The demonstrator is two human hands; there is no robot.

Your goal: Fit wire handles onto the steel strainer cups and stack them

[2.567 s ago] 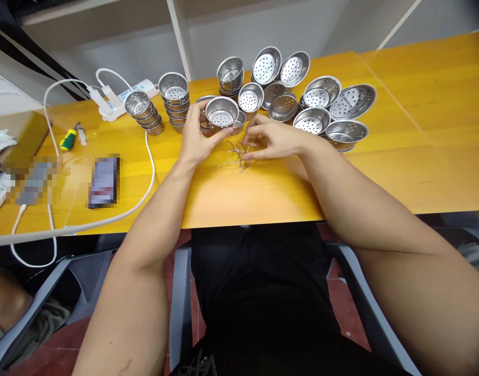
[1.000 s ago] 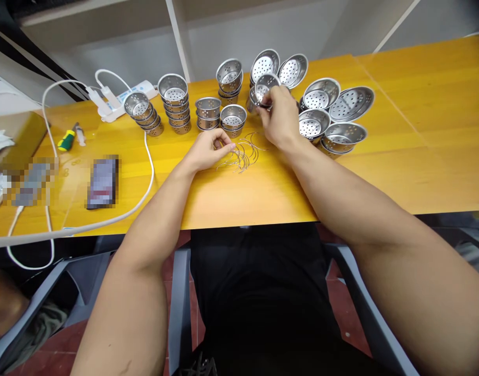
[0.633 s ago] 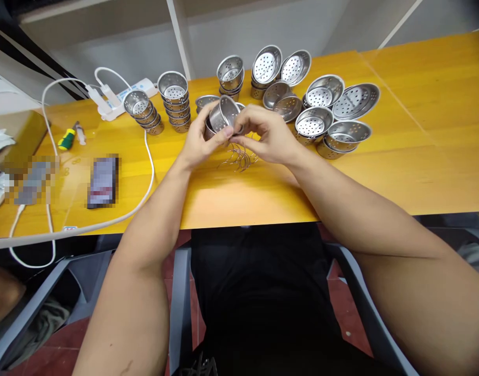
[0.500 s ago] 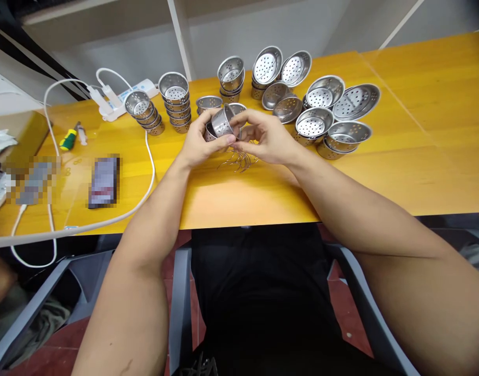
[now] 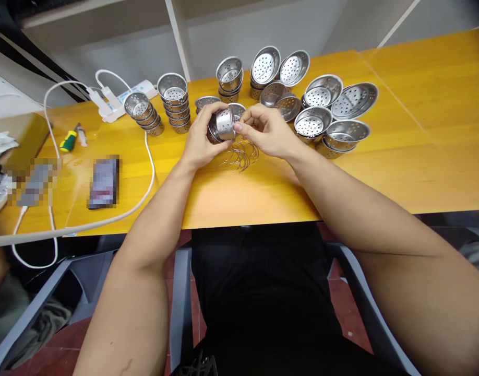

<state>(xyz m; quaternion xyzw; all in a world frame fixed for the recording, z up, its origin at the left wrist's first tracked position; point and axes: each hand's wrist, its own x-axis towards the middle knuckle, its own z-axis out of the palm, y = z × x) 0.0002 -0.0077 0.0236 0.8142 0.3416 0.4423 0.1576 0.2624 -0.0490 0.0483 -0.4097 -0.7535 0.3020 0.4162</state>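
Observation:
My left hand (image 5: 205, 137) is wrapped around a small perforated steel cup (image 5: 224, 124), which is tipped on its side above the table. At the cup's right end, the thumb and fingers of my right hand (image 5: 265, 129) are closed in a pinch. Whatever lies between those fingertips is hidden. Just below the hands, several thin curved metal wires (image 5: 243, 157) lie in a loose bunch on the wood. More perforated cups are right behind my hands, partly covered by them.
Stacks of perforated cups (image 5: 172, 96) line the back of the yellow table (image 5: 247, 201), with wider perforated bowls (image 5: 355, 102) on the right. To the left are a power strip (image 5: 126, 96), a white cable (image 5: 151, 169), a green-handled screwdriver (image 5: 69, 141) and a blurred-out dark item (image 5: 103, 183).
The cup has turned in my left hand, so its side faces me more. My right hand's fingers have shifted slightly and drawn into a tighter pinch at its end.

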